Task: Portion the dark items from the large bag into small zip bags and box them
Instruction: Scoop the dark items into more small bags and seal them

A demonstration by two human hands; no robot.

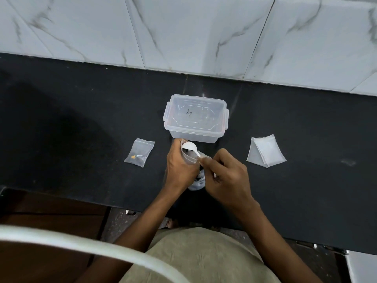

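Observation:
My left hand (179, 166) holds a small clear zip bag (190, 159) upright with its mouth open. My right hand (226, 174) grips the handle of a white plastic spoon (190, 149), whose bowl sits at the bag's mouth. Under my hands lies the large bag (196, 183), mostly hidden, with dark items inside. A small zip bag (139, 153) with dark items and a yellow speck lies flat to the left. A clear plastic box (195, 118) with its lid on stands just beyond my hands.
A stack of empty small zip bags (266, 153) lies to the right on the black counter (71, 123). A marble-tiled wall (183, 31) rises behind the counter. A white curved bar (81, 244) crosses the lower left.

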